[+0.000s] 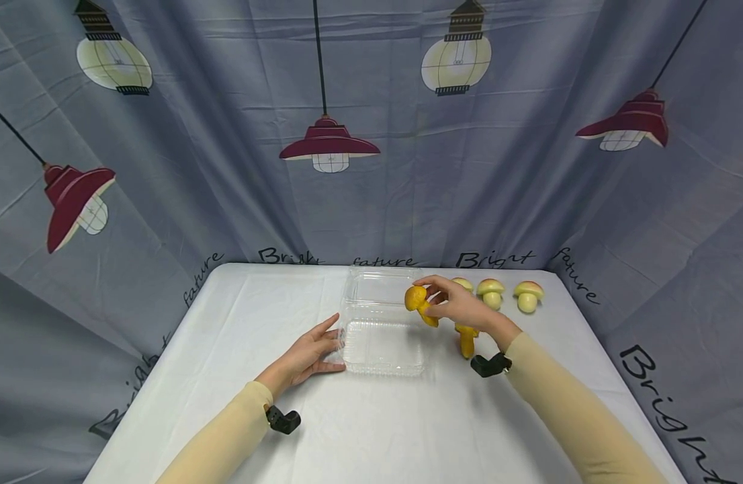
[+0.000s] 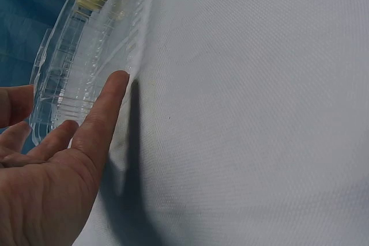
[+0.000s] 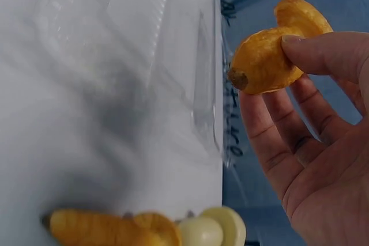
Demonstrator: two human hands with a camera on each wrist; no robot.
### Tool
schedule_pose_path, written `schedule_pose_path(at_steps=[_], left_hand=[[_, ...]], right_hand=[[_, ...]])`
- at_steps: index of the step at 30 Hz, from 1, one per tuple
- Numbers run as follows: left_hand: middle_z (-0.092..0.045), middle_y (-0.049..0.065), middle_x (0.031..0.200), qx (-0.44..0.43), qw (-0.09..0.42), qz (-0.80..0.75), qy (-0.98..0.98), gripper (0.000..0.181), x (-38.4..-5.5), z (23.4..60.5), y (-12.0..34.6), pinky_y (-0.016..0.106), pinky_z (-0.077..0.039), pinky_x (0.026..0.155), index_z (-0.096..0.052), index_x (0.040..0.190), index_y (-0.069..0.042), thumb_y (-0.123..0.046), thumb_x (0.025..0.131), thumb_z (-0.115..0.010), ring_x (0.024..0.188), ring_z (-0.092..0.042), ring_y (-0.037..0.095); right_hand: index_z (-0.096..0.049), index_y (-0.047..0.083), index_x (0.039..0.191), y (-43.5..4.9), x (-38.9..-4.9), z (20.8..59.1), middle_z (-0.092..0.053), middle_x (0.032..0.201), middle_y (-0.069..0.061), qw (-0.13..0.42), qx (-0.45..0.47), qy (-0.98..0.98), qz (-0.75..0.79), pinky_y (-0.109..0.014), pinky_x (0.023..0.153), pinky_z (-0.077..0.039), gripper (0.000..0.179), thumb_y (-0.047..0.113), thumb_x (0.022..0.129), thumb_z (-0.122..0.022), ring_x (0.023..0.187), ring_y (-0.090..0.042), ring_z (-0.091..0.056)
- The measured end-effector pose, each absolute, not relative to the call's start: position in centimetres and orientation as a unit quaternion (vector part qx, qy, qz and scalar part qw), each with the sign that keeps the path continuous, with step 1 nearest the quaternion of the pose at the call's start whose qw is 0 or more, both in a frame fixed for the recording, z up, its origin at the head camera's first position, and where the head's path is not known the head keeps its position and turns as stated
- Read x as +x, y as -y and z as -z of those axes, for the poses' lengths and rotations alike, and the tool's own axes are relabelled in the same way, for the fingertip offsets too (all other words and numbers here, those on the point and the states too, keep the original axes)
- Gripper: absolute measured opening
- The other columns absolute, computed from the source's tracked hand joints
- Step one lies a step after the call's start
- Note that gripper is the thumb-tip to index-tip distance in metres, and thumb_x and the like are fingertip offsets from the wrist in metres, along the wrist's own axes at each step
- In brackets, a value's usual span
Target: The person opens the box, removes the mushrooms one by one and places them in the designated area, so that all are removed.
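A yellow-orange toy mushroom [image 3: 265, 59] is pinched between the thumb and fingers of my right hand [image 1: 459, 306], raised beside the right part of a clear plastic clamshell box [image 1: 383, 346]. The box lies with its lid [image 1: 380, 286] laid back behind the base. At the box's left side my left hand [image 1: 311, 353] rests with fairly straight fingers, its fingertips touching or very near the wall. In the left wrist view the same hand [image 2: 63, 171] stands along the box edge [image 2: 55, 93]. Under my right forearm lies a second yellow mushroom [image 1: 466, 341].
At the back right of the white table [image 1: 359, 430] stand pale mushrooms with reddish caps: one [image 1: 529, 296] near the edge, one [image 1: 490, 292] beside it, and another partly hidden behind my right hand. A grey-blue curtain [image 1: 371, 215] hangs behind.
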State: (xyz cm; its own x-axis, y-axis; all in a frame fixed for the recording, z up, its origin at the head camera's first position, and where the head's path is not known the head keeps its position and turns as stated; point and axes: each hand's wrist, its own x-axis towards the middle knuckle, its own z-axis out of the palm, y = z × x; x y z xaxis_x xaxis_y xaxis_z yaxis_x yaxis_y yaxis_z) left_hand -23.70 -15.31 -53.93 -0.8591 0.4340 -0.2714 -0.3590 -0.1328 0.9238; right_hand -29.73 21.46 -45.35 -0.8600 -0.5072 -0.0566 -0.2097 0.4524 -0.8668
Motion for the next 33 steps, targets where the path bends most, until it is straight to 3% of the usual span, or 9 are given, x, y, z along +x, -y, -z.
schedule_pose_path(at_steps=[16,28,33], left_hand=[[-0.013,0.024,0.167,0.037,0.264,-0.752,-0.603,0.072,-23.7,54.1,15.4,0.054,-0.057,0.095,-0.012,0.167,-0.024,-0.001,0.107,-0.044,0.142,-0.037,0.047],[-0.012,0.023,0.168,0.038,0.268,-0.751,-0.603,0.072,-23.7,54.0,15.4,0.054,-0.055,0.096,-0.01,0.167,-0.024,-0.001,0.107,-0.044,0.142,-0.037,0.047],[-0.012,0.023,0.168,0.039,0.269,-0.752,-0.601,0.072,-23.6,54.0,15.4,0.055,-0.055,0.097,-0.01,0.167,-0.024,-0.001,0.107,-0.044,0.143,-0.036,0.047]], right_hand=[[-0.05,0.022,0.149,-27.3,-29.0,46.4,-0.051,0.137,-0.012,0.129,-0.161,-0.857,0.472,-0.041,0.094,-0.051,0.058,0.019,0.096,-0.073,0.116,-0.033,-0.052],[-0.047,0.014,0.149,-31.2,-28.3,47.3,-0.047,0.135,-0.019,0.112,-0.124,-0.852,0.495,-0.042,0.087,-0.059,0.06,0.018,0.095,-0.074,0.115,-0.037,-0.051],[-0.045,0.015,0.152,-32.7,-28.0,47.6,-0.05,0.136,-0.018,0.103,-0.107,-0.862,0.485,-0.035,0.085,-0.058,0.063,0.024,0.096,-0.073,0.118,-0.036,-0.052]])
